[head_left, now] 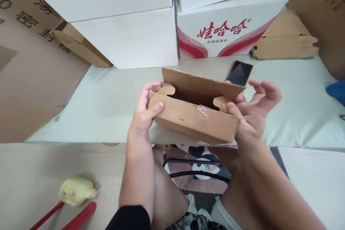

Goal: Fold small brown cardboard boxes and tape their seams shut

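Left hand (144,111) clamps one end of the cardboard box (188,119), right hand (253,115) apparently pinching the other.

The pale green table (107,115) bears a dark phone (240,73), white cartons (129,41) and brown cardboard (285,46).

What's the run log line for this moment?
left hand: gripping cardboard box, left end | right hand: holding right end | box: open, long flap raised | phone: beyond box, on pale green cover
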A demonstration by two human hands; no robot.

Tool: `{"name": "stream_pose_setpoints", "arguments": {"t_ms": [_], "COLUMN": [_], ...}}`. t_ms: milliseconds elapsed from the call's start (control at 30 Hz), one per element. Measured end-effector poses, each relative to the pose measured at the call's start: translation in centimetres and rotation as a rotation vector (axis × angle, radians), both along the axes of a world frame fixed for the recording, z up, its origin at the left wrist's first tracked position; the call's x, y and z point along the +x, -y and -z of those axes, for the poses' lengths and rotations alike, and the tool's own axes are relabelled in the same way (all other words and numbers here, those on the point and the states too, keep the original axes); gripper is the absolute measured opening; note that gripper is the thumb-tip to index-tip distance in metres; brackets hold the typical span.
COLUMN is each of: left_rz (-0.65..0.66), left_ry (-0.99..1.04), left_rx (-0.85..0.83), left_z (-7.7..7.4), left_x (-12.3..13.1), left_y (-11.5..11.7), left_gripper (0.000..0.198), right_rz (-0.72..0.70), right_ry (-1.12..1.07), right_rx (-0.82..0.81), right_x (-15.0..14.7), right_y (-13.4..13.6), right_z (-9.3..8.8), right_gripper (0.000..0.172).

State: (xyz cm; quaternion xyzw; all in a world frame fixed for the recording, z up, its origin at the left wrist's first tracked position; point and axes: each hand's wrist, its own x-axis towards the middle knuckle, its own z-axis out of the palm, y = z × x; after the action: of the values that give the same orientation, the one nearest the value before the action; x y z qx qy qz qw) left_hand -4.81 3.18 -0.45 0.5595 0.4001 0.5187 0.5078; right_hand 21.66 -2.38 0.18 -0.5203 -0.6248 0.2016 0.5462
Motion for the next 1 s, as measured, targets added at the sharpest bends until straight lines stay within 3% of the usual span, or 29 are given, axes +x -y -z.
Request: {"name": "stream_pose_setpoints", "arguments": {"t_ms": [100, 167, 267, 433, 600, 800, 1000], "left_rz": [-0.058, -0.058, -0.049, -0.063, -0.129, -0.195, -0.247], "left_ry": [0.006, -0.004, -0.02, -0.098, -0.071, -0.043, 0.006], "left_rx": [-0.008, 0.008, 0.042, 0.041, 0.014, -0.018, -0.094], "left_z": [-0.1, -0.1, 0.0, 0.1, 0.1, 0.3, -0.4], "left_x": [0.5, 0.7, 0.6, 0.4, 0.5, 0.1, 0.3], "left_y": [0.2, 0.3, 0.3, 0.2, -0.3, -0.6, -0.6], "left_gripper": [0.072, 0.073, 0.072, 0.042, 0.032, 0.026, 0.023], "right_rz": [0.003, -0.091, -0.159, -0.165, -0.216, -0.392, -0.494], "right_ry": [-0.179, -0.101, 0.052, 0.173, 0.182, 0.245, 0.352], "right_rx": [-0.002, -0.021, 0.01, -0.029, -0.011, 0.05, 0.01], "right_x": [0.0, 0.4, 1.0, 0.8, 1.3, 2.8, 3.0], "right_y": [0.3, 0.4, 0.5, 0.4, 0.1, -0.1, 0.8], "right_z": [0.8, 0.9, 0.4, -0.6, -0.3, 0.9, 0.5], "right_gripper": [0.054, 0.054, 0.038, 0.031, 0.022, 0.057, 0.085]}}
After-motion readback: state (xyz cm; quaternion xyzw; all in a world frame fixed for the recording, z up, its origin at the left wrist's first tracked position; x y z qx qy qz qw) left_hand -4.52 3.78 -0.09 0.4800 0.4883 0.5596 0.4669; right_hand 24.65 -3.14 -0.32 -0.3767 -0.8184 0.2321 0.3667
